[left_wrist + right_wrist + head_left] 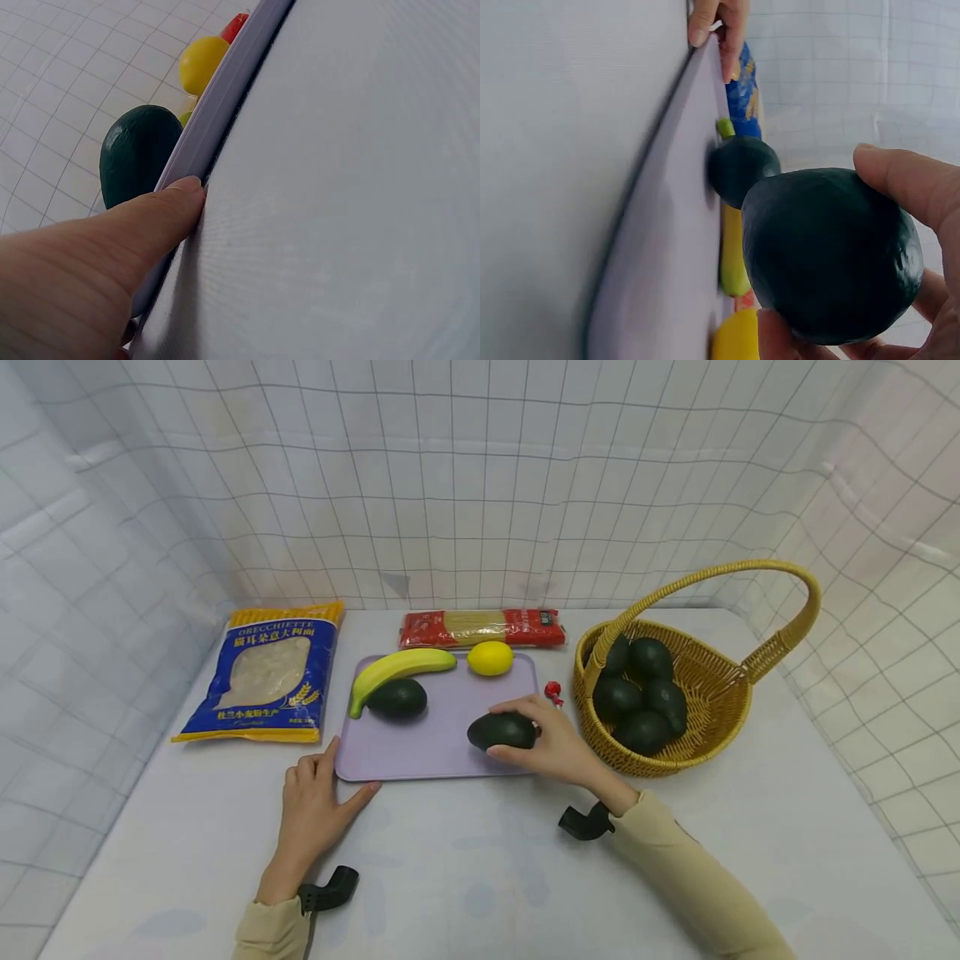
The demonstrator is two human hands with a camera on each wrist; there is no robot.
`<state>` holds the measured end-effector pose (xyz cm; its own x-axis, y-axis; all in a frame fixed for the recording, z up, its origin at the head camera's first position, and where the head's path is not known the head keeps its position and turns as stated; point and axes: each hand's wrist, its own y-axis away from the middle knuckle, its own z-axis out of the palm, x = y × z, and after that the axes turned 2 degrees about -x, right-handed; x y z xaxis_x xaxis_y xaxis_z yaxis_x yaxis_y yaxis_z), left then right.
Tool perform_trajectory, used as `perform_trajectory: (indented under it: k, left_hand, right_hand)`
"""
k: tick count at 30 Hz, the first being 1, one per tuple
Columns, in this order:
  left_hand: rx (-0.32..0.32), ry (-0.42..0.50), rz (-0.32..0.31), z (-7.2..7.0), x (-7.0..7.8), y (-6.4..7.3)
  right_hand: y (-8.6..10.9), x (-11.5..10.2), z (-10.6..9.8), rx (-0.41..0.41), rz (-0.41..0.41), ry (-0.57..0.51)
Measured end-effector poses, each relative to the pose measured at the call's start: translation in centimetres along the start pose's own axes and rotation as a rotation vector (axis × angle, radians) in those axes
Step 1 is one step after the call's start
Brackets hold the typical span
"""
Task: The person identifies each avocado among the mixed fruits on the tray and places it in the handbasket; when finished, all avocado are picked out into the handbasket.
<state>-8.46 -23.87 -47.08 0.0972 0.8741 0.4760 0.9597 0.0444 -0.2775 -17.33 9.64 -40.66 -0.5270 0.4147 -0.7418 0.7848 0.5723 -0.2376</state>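
My right hand (551,739) pinches a dark green avocado (501,732) between thumb and fingers, over the right part of the lilac tray (442,756). In the right wrist view, this avocado (829,255) is held apart from the tray surface. At the tray's front left corner, my left hand (318,802) touches the edges with spread thumb and index finger; the left wrist view has the thumb (161,214) against the rim. Another avocado (397,698) lies on the tray, in front of a yellow banana (408,663). A lemon (490,658) sits at the tray's back.
On the right stands a woven basket (705,752) with a tall handle, several avocados (643,732) inside. A blue orecchiette bag (262,677) lies left of the tray. Behind it is a red spaghetti pack (483,627). A small red wrapped candy (553,690) lies between tray and basket.
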Motion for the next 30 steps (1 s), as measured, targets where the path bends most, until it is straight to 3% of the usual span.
perform_trajectory:
  k: [8, 20, 25, 30]
  left_hand:
    - [-0.015, 0.008, -0.017, 0.0, 0.1, 0.0]
    - [-0.001, 0.007, -0.004, 0.0, 0.1, -0.1]
    - [0.006, 0.008, -0.002, 0.0, 0.1, -0.1]
    - [0.003, 0.007, -0.003, 0.0, 0.1, -0.1]
  right_hand:
    - [1.4, -1.2, -2.7, 0.034, -0.034, -0.021]
    - [4.3, -5.8, -7.6, 0.239, -0.131, -0.037]
    - [5.2, -6.0, -9.3, 0.323, -0.117, -0.009]
    - [6.2, -5.5, -10.9, 0.418, -0.170, -0.070]
